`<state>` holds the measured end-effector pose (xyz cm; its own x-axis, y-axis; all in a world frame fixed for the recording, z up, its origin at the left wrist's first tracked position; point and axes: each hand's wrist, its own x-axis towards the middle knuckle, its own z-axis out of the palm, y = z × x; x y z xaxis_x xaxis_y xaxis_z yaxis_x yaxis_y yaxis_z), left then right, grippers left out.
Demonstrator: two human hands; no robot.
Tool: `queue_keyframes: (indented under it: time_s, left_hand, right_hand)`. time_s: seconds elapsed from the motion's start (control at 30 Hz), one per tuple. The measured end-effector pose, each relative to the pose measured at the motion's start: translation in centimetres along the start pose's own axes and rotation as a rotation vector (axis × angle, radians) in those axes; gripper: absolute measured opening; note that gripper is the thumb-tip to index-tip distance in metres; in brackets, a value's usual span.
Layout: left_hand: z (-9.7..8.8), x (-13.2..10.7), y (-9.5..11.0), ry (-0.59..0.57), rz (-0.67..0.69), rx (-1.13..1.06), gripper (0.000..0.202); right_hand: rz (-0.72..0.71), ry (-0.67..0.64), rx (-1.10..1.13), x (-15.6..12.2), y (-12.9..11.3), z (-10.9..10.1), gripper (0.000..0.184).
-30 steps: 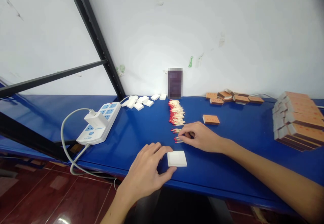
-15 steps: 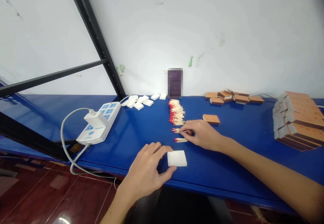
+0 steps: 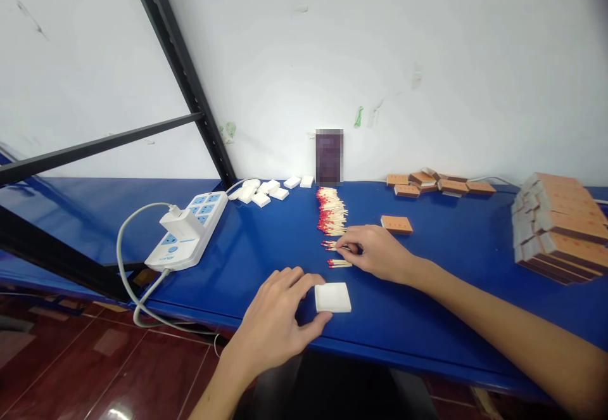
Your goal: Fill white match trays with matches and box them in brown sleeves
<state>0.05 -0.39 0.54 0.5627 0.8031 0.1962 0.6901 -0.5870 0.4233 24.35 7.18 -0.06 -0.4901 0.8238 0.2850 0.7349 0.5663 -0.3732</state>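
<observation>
My left hand [image 3: 273,318] rests on the blue table [image 3: 451,293] near its front edge, thumb and fingers closed on the left side of a small white box tray [image 3: 332,297]. My right hand [image 3: 375,252] lies further back, fingertips pinched on a few red-tipped matches at the near end of a long heap of matches [image 3: 331,212]. A small bundle of matches [image 3: 339,263] lies loose just in front of that hand. A single orange matchbox [image 3: 396,224] sits just behind my right hand.
A white power strip [image 3: 187,230] with a plugged charger and cable lies at the left. Several white box trays [image 3: 266,192] sit at the back, orange matchboxes [image 3: 439,184] at back right, a large stack [image 3: 558,227] at far right. A black metal frame [image 3: 190,90] crosses the left.
My right hand has moved a little away from me, from the loose bundle to the near end of the match heap. The left hand and white tray have stayed put.
</observation>
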Motion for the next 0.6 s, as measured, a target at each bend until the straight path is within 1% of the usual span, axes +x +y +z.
queue_keyframes:
  time_s: [0.4,0.6]
  left_hand:
    - [0.18,-0.08,-0.23,0.013,-0.001,-0.005,0.029]
    - [0.14,-0.05,-0.14,0.012,0.003,0.0,0.029]
  right_hand:
    - [-0.009,-0.006,-0.023,0.31,-0.41,0.07,0.017]
    - [-0.01,-0.066,0.084,-0.25,-0.44,-0.67,0.013]
